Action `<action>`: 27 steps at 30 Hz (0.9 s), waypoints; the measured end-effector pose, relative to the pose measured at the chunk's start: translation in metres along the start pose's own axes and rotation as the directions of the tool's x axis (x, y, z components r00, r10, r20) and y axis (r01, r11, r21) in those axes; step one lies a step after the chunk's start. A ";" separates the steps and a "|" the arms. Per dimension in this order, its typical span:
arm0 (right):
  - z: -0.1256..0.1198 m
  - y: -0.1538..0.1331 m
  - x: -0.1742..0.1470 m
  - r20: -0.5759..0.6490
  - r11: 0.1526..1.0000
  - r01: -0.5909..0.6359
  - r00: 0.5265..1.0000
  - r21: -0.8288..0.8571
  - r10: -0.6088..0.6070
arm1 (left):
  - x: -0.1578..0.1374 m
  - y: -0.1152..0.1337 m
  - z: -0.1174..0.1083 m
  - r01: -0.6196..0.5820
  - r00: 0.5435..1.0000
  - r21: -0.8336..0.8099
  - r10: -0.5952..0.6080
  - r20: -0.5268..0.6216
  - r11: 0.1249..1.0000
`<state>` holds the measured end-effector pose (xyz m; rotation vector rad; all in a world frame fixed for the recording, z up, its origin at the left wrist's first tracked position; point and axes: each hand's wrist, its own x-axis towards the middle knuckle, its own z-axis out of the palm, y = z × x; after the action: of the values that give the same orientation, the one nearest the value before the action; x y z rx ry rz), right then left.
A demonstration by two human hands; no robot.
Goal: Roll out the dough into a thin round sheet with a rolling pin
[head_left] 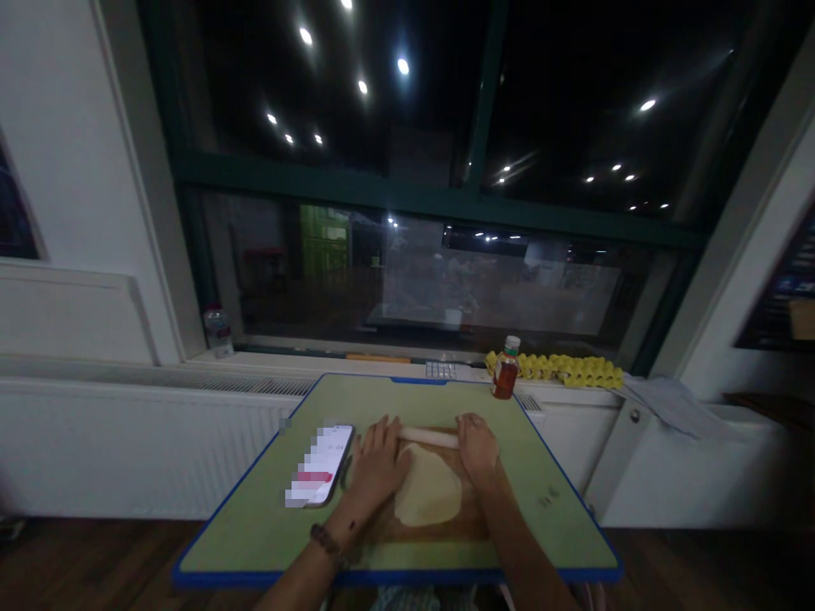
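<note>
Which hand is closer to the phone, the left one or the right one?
Left. The left hand is just right of the phone, at the rolling pin's left end. The right hand is farther away, at the pin's right end.

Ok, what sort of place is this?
Probably a large indoor room, perhaps a shared one, though I can't be sure: a small green-topped table, a wall radiator, and a wide, dark window that seems to reflect many lights.

Dough pale cream; rolling pin off-white; board brown; tabletop light green, blue edging; bottle reddish-brown, white cap; egg trays yellow.
</note>
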<state>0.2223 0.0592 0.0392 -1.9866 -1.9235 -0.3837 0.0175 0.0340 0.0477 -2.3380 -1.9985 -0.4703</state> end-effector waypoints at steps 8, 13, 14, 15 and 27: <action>-0.005 -0.005 -0.007 -0.008 0.945 0.249 0.967 0.212 -0.253 | -0.032 0.005 0.004 0.013 0.998 -0.043 -0.010 0.068 0.999; -0.002 -0.006 -0.006 0.011 0.983 0.132 0.991 0.128 -0.134 | -0.013 0.008 0.003 0.018 0.991 -0.140 0.001 0.136 0.990; -0.001 -0.006 -0.005 0.008 0.989 0.099 0.995 0.106 -0.100 | -0.009 0.008 0.003 0.032 0.987 -0.184 -0.003 0.159 0.982; -0.001 -0.007 -0.004 0.001 0.994 0.069 0.998 0.090 -0.069 | -0.006 0.008 0.003 0.041 0.984 -0.239 0.003 0.180 0.970; -0.003 -0.008 -0.005 -0.088 0.991 -0.032 0.995 0.129 0.044 | 0.029 -0.007 -0.009 -0.313 0.948 -0.396 0.312 -0.068 0.863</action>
<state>0.2144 0.0536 0.0400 -1.8881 -1.8057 -0.3266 0.0122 0.0610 0.0621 -2.8235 -1.5856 -0.9366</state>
